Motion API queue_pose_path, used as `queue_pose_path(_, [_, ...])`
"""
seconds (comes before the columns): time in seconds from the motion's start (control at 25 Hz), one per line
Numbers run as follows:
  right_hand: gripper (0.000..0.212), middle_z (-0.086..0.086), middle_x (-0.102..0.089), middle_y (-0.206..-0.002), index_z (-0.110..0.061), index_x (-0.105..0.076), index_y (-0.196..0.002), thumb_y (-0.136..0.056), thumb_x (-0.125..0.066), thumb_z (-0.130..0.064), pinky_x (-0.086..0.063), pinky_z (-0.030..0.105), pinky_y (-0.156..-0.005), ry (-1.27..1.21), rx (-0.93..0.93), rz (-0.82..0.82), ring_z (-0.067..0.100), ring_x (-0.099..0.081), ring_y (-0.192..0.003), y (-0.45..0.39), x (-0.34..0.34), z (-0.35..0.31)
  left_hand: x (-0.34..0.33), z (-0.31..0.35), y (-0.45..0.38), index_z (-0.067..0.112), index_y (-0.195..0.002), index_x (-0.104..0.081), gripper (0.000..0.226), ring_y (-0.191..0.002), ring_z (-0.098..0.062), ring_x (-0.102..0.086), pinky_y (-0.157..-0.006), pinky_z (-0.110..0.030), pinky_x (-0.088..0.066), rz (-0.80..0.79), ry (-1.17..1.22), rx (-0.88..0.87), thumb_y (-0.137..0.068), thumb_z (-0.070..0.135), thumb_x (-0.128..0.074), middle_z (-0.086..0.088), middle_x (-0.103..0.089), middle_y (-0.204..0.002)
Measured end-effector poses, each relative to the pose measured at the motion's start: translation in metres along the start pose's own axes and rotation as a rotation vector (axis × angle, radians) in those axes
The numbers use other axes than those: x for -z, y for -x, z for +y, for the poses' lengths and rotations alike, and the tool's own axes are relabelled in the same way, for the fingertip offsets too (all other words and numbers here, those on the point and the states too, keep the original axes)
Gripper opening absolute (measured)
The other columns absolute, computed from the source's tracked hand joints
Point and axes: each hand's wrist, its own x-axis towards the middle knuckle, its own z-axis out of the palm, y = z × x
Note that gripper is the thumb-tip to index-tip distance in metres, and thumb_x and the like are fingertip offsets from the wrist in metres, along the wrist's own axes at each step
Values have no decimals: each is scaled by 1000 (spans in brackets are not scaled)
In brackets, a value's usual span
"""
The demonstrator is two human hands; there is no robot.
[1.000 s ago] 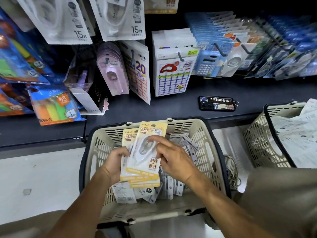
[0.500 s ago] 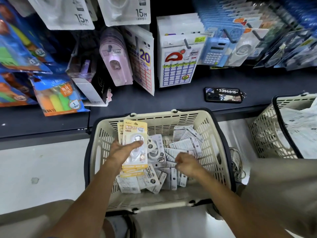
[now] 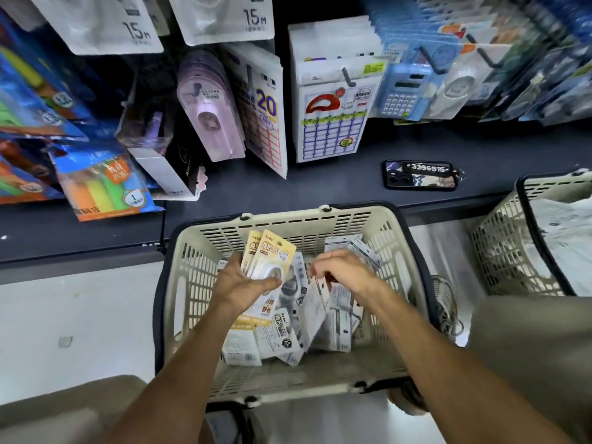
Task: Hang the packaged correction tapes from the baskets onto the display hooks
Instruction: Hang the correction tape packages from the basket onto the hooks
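A beige basket [image 3: 192, 283] with a dark rim stands on the floor before me, holding several white packaged correction tapes [image 3: 278, 339]. My left hand [image 3: 243, 283] grips a small stack of yellow-carded correction tapes [image 3: 272, 251] over the basket's left half. My right hand [image 3: 342, 270] reaches down into the pile, fingers curled on a white package [image 3: 315, 307] that stands tilted on edge. Display hooks [image 3: 349, 79] stick out above the dark shelf, loaded with hanging packs.
A phone [image 3: 421, 175] lies on the dark shelf [image 3: 320, 187] behind the basket. A second beige basket [image 3: 506, 251] with white packs stands at the right. Highlighter packs [image 3: 102, 187] and a leaning box [image 3: 160, 168] crowd the shelf's left side.
My right hand left the yellow stack and dropped into the basket, then took hold of a white package. My left hand kept the yellow stack, lowering it slightly.
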Motion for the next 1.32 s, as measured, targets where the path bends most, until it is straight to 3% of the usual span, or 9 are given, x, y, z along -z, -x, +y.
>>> queue_pose_path(0.12, [19, 7, -77, -74, -14, -79, -71, -74, -63, -23, -52, 28, -74, -287, 78, -193, 18, -68, -72, 17, 36, -53, -2, 19, 9, 29, -102, -64, 40, -73, 3, -71, -63, -13, -51, -140, 156, -50, -74, 16, -90, 13, -79, -88])
queue_pose_path(0.24, [28, 9, -76, -112, -9, -77, -107, -85, -70, -25, -53, 35, -88, -281, 199, -273, 19, -67, -91, 41, 56, -81, -2, 56, 26, 31, -95, -78, 28, -64, 3, -72, -53, -13, -53, -237, 304, -113, -78, 8, -83, 14, -80, -80])
queue_pose_path(0.44, [85, -19, -57, -134, -27, -41, -149, -80, -75, 9, -55, 25, -83, -211, 465, -40, 14, -63, -114, 71, 54, -129, 22, 129, 55, 13, -108, -77, 30, -77, -22, -77, -73, -37, -63, -211, 603, -103, -79, 16, -84, -7, -81, -90])
queue_pose_path(0.6, [100, -9, -67, -127, -27, -48, -147, -60, -93, -47, -55, 41, -98, -278, 396, 64, 17, -67, -114, 103, 49, -169, 52, 184, 84, 13, -102, -77, 63, -84, -26, -78, -78, -44, -64, -173, 757, -215, -44, 28, -96, -11, -81, -98])
queue_pose_path(0.8, [87, 10, -77, -108, -16, -75, -112, -56, -76, -82, -61, 55, -84, -153, 352, 140, 30, -75, -96, 145, 58, -218, 90, 234, 114, 19, -124, -68, 94, -104, -32, -74, -93, -51, -59, -75, 697, -408, -39, 51, -92, -6, -79, -111])
queue_pose_path(0.96, [58, 9, -77, -106, -15, -70, -106, -76, -69, -65, -52, 57, -99, -205, 536, 310, 33, -72, -102, 165, 65, -246, 128, 263, 131, 21, -108, -75, 72, -94, -32, -78, -86, -50, -61, -140, 647, -501, -42, 38, -100, -7, -81, -99])
queue_pose_path(1.08, [26, 8, -76, -106, -19, -66, -104, -91, -69, -41, -57, 46, -78, -239, 685, 352, 27, -71, -94, 168, 70, -266, 154, 259, 131, 20, -96, -80, 48, -80, -32, -79, -60, -39, -63, -171, 724, -534, -50, 27, -91, -13, -81, -96])
queue_pose_path(1.2, [19, -5, -78, -94, -21, -64, -112, -94, -66, -18, -53, 24, -57, -273, 760, 328, 13, -74, -79, 164, 71, -284, 167, 254, 131, 15, -102, -79, 46, -84, -40, -78, -60, -46, -63, -221, 789, -552, -59, 12, -95, -22, -78, -104])
queue_pose_path(1.32, [26, -6, -78, -94, -22, -61, -118, -95, -65, -13, -54, 24, -59, -304, 766, 356, 12, -75, -78, 155, 69, -292, 171, 256, 132, 14, -113, -74, 60, -88, -42, -77, -64, -48, -63, -232, 825, -587, -56, 18, -93, -22, -77, -108])
